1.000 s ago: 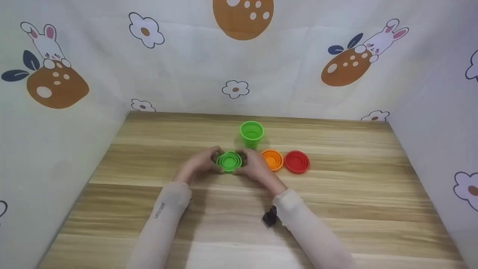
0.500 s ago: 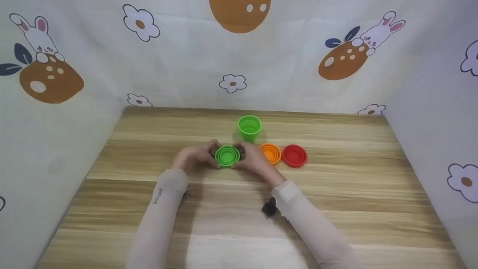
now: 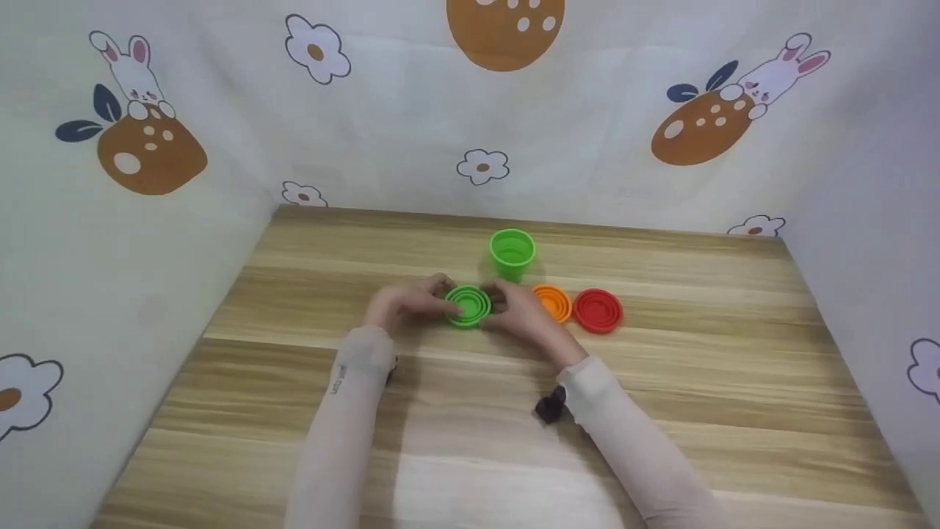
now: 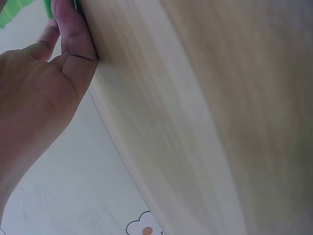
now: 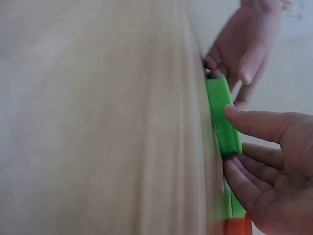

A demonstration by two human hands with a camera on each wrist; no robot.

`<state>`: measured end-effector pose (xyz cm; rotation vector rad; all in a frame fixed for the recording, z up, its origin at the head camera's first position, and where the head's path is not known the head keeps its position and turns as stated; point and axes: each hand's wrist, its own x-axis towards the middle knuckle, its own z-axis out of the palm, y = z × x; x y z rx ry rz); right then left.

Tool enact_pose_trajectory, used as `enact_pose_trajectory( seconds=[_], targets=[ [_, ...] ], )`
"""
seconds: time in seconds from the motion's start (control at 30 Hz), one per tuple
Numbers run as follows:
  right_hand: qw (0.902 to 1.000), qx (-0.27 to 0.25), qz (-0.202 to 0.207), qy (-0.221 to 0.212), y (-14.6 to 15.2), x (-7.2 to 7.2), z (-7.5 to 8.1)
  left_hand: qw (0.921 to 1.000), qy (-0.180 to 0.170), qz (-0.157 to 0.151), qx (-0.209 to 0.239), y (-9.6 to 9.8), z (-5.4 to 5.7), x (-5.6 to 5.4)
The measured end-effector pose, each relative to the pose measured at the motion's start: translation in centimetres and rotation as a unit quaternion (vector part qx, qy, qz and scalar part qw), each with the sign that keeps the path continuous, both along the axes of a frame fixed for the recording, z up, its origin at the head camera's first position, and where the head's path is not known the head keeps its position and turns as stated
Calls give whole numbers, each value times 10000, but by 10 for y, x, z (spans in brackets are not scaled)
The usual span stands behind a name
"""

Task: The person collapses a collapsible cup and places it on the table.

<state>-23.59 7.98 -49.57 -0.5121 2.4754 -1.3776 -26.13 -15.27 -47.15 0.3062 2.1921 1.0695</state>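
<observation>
A green collapsible cup (image 3: 469,307), folded into flat rings, sits on the wooden table between both hands. My left hand (image 3: 413,301) curls its fingers at the cup's left side, its thumb reaching over the rim. In the right wrist view that left thumb (image 5: 249,68) stands slightly off the cup's face. From the right, my right hand (image 3: 520,312) pinches the cup, thumb on the near side of the wall and fingers on the far side. Only a sliver of green shows past my left hand (image 4: 68,44) in the left wrist view.
Behind my right hand stands an extended green cup (image 3: 512,251). To the right lie a folded orange cup (image 3: 552,303), partly covered by that hand, and a folded red cup (image 3: 598,311). Printed cloth walls (image 3: 396,125) enclose the table (image 3: 698,411).
My left thumb has shifted from the near rim to above the rings of the folded cup. The right hand keeps its pinch. The head view has swung slightly; the other cups stay put.
</observation>
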Motion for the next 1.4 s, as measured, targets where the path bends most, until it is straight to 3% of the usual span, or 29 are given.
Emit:
enact_pose_trajectory(
  seconds=[0.17,0.27,0.4,0.5,0.67,0.8,0.93,1.03,1.13,1.4],
  targets=[
    [9995,-209,190,-119,7,0,1,9993,70,360,-102,6,-1,2],
    [9996,-72,233,-107,9,2,9,9971,315,638,-265,12,4,5],
    [9997,-23,257,-46,14,2,30,9873,847,1137,-713,23,13,7],
    [9991,-158,331,199,17,-1,50,9772,1220,1563,-756,28,20,4],
    [9954,-629,305,654,23,-9,74,9649,1728,1979,-65,39,28,-3],
    [9863,-1242,-178,1073,29,-17,81,9544,2131,2022,539,50,30,-8],
    [9686,-1693,-887,1590,38,-27,78,9460,2424,1986,832,61,29,-12],
    [9605,-1843,-1284,1644,48,-35,70,9441,2468,1917,1054,67,28,-16],
    [9616,-1919,-1418,1358,57,-41,58,9430,2440,1875,1266,72,26,-18],
    [9698,-2013,-1296,459,67,-46,24,9466,2299,1673,1518,81,16,-20]
  ],
)
